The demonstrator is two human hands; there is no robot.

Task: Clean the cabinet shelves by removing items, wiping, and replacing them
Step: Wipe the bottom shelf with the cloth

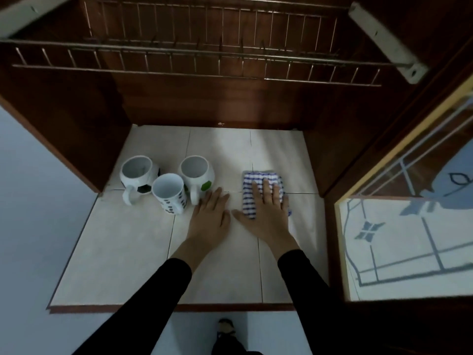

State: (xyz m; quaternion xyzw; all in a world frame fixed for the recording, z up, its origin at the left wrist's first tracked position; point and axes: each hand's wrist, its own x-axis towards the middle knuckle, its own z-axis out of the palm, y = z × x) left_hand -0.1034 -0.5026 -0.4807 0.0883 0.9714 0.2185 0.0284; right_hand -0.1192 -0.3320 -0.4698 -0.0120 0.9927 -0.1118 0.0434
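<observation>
A folded blue-and-white striped cloth (249,190) lies on the tiled cabinet shelf (122,252), right of centre. My right hand (266,216) presses flat on it, fingers spread over the cloth. My left hand (210,216) rests flat on the bare tile just left of it, fingers together, holding nothing. Three white mugs stand upright at the left: a football-patterned mug (139,178), a spotted mug (170,194) in front, and a mug with a green patch (198,176). My left fingertips are close to the green-patch mug's handle.
A wire rack (194,62) hangs above the shelf inside the dark wooden cabinet. The open glass door (409,226) stands at the right. The left cabinet wall (64,129) borders the mugs. A foot (226,326) shows below the shelf's front edge.
</observation>
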